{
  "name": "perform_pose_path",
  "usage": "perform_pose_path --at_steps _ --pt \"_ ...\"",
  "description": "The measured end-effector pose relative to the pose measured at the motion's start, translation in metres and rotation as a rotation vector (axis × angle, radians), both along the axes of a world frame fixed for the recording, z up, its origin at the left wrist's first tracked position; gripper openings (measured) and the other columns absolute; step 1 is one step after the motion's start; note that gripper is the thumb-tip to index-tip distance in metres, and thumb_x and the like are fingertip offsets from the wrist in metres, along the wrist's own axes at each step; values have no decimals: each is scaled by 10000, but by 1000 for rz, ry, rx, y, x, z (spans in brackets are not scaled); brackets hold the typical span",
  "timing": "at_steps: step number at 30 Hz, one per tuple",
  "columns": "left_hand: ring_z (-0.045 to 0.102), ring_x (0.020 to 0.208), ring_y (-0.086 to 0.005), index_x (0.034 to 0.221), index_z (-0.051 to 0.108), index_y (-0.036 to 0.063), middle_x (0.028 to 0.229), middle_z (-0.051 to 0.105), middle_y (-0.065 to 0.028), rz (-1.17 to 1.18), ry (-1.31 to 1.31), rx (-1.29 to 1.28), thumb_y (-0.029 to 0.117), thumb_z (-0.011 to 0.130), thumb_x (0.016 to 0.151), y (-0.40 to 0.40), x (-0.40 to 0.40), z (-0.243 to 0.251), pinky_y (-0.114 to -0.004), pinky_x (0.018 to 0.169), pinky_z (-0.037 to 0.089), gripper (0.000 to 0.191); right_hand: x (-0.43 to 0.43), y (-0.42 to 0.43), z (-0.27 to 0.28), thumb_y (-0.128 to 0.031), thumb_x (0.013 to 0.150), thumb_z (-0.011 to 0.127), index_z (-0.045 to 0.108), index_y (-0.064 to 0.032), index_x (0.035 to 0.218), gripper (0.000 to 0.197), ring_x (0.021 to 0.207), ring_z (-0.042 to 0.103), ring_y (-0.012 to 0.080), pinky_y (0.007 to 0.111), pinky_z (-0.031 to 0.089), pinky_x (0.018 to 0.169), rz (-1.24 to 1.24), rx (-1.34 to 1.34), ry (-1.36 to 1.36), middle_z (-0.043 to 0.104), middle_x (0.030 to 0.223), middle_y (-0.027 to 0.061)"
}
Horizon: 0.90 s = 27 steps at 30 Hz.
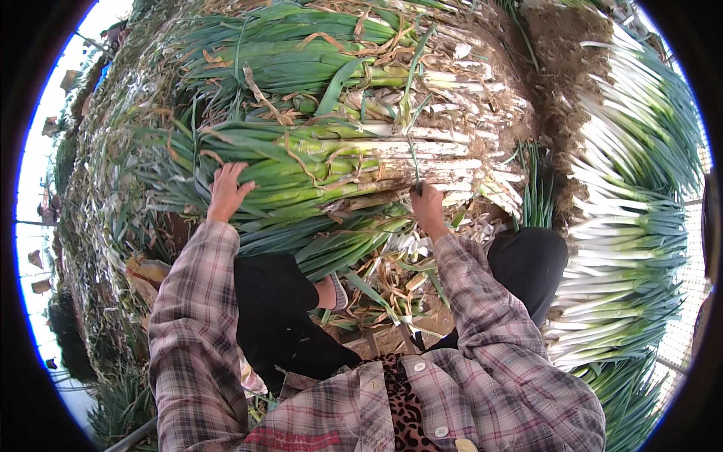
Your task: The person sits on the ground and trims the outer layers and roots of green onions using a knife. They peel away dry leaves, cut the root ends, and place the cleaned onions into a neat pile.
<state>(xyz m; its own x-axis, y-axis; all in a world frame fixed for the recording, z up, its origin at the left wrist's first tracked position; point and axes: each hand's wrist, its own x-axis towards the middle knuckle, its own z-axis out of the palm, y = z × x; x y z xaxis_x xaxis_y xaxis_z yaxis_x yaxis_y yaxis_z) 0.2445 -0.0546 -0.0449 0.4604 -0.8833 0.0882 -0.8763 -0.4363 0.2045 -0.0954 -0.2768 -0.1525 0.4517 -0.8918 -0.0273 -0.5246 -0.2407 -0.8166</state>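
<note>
In front of me lies a large bundle of long green onions [339, 169], leaves to the left and dirty white stalks to the right. My left hand [227, 189] rests on its leaves with thumb and fingers apart. The fingers of my right hand [429, 206] are closed at the near side of the stalks, on the lower end of a narrow green tie strip [413, 161]. That strip runs across the top of the stalks; its underside is hidden. Another green tie [195, 130] crosses the leaves near my left hand.
Beyond lies another bundle of green onions [305, 56]. Peeled green onions with white stalks [610, 214] form a long row at right, beside soil [551, 73]. Loose leaf scraps [395, 288] cover the ground between my knees. Plant litter [107, 186] spreads at left.
</note>
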Motion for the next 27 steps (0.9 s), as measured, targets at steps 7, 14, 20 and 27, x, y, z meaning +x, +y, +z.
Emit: perform_pose_path --at_steps 7,14,20,27 --pt "399 965 -308 1071 476 135 1028 438 -90 3 -74 -59 194 663 627 64 -52 -15 -415 786 349 485 28 -13 46 -154 676 633 494 22 926 335 860 475 307 413 364 743 -79 -394 -15 507 878 151" --pt "406 991 -313 1064 491 142 1059 445 -91 167 -97 -132 158 689 557 84 -79 -48 -404 819 355 545 65 -36 74 -498 731 523 552 -10 895 516 792 557 318 439 391 730 56 18 545 588 863 162" --pt "435 1031 -288 1065 520 129 1096 486 -75 199 33 -222 91 642 625 101 -89 -47 -387 847 371 457 68 -28 35 -331 769 502 584 -3 808 341 681 545 365 432 407 604 -136 -187 68 570 709 210" --pt "536 918 -226 1038 541 12 996 569 -130 777 -19 -590 117 566 730 99 -14 -3 -284 795 396 327 40 -11 6 -216 779 505 592 11 841 250 566 522 339 414 391 534 -186 -256 31 543 622 205"
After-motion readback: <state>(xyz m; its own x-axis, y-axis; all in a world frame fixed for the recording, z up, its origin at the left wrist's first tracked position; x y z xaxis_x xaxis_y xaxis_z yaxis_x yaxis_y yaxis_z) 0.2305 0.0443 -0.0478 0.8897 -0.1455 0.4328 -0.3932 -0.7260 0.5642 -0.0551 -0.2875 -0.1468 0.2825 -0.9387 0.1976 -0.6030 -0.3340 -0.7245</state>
